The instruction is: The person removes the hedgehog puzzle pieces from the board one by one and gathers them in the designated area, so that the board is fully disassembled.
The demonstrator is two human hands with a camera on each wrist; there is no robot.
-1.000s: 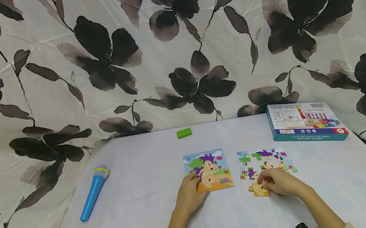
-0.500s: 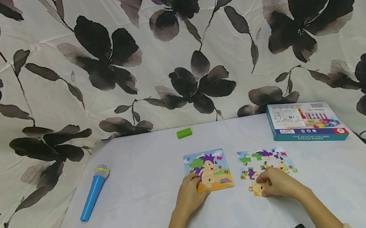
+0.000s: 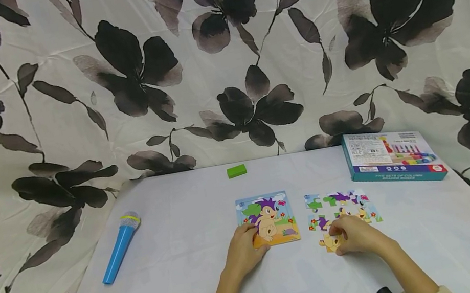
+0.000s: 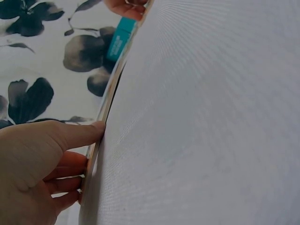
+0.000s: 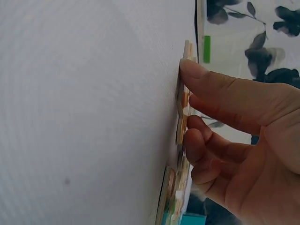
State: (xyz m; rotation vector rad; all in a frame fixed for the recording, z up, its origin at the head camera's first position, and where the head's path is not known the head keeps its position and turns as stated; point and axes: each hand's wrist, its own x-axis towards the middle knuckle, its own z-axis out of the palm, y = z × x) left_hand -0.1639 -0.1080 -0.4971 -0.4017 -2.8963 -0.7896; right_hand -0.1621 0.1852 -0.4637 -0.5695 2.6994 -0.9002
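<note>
A square puzzle board [image 3: 275, 217] with a purple-haired hedgehog picture lies flat at the middle of the table. My left hand [image 3: 242, 250] holds its near left corner, thumb along the near edge, fingers toward the left side. In the left wrist view the board's thin edge [image 4: 108, 93] shows edge-on beside the thumb. To the right, my right hand [image 3: 360, 234] pinches a tan and orange puzzle piece [image 3: 328, 242] low over the table, partly covered by the fingers. Beyond it lie several loose puzzle pieces [image 3: 342, 198]; the hand hides some of them.
On the left lies a blue toy microphone [image 3: 121, 246]. A green block [image 3: 236, 171] sits near the far edge. The teal and white box [image 3: 395, 157] lies at the back right of the white-covered table [image 3: 182, 279]. A floral cloth [image 3: 221, 66] hangs behind.
My right hand has shifted slightly left and covers more of the tan and orange puzzle piece. My left hand and the board have stayed put.
</note>
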